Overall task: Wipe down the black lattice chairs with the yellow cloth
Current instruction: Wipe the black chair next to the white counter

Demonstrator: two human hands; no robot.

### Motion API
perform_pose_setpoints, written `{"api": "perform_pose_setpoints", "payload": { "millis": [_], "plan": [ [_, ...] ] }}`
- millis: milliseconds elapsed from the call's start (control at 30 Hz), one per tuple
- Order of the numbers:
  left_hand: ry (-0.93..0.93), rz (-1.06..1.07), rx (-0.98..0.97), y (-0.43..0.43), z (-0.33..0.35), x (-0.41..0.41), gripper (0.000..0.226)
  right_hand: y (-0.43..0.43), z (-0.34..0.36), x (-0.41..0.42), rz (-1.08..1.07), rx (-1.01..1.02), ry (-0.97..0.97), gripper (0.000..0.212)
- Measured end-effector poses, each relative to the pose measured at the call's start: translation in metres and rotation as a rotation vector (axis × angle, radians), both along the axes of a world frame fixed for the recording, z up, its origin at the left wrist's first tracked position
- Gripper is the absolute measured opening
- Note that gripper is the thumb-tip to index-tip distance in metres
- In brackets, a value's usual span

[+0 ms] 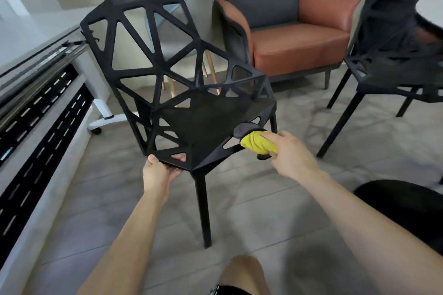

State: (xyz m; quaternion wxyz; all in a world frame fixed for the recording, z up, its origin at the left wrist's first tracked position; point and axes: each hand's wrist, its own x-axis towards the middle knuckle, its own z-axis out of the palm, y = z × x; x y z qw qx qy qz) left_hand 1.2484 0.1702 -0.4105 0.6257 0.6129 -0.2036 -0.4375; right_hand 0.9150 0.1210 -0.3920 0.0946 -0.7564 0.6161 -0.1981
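A black lattice chair [206, 124] stands in the middle of the head view, its seat turned toward me. My left hand [159, 171] grips the seat's front left edge, thumb on top and fingers underneath. My right hand [291, 154] holds a bunched yellow cloth [257, 145] against the seat's front right edge; the cloth has a grey part [242, 130] on its far side. A second black lattice chair [393, 55] stands at the right, partly out of view.
An orange armchair [294, 40] with a dark grey back cushion stands behind against the wall. A white round table [431, 11] shows at the right edge. A white folding table and black slotted panel [40, 112] fill the left side. My knee [244, 275] is at the bottom.
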Motion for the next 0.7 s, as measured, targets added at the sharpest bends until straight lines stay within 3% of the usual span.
{"api": "perform_pose_setpoints", "payload": {
  "millis": [200,367,500,600,700],
  "plan": [
    [0.113,-0.186,-0.056,0.008,-0.003,-0.066,0.074,0.021,0.031,-0.038,-0.104,0.123,0.079,0.047],
    [0.110,-0.380,-0.033,0.000,-0.006,-0.079,0.057,0.034,0.029,-0.046,-0.153,0.190,0.019,0.044],
    [-0.020,-0.222,0.025,-0.027,0.012,-0.044,0.067,0.026,0.025,-0.040,-0.139,0.245,0.016,0.043],
    [0.052,-0.117,0.125,-0.067,0.022,-0.020,0.080,0.014,0.025,-0.022,-0.111,0.253,-0.057,0.046],
    [-0.080,0.047,0.185,-0.101,0.022,-0.002,0.053,0.012,0.015,0.002,-0.125,0.187,-0.055,0.055]
  ]
}}
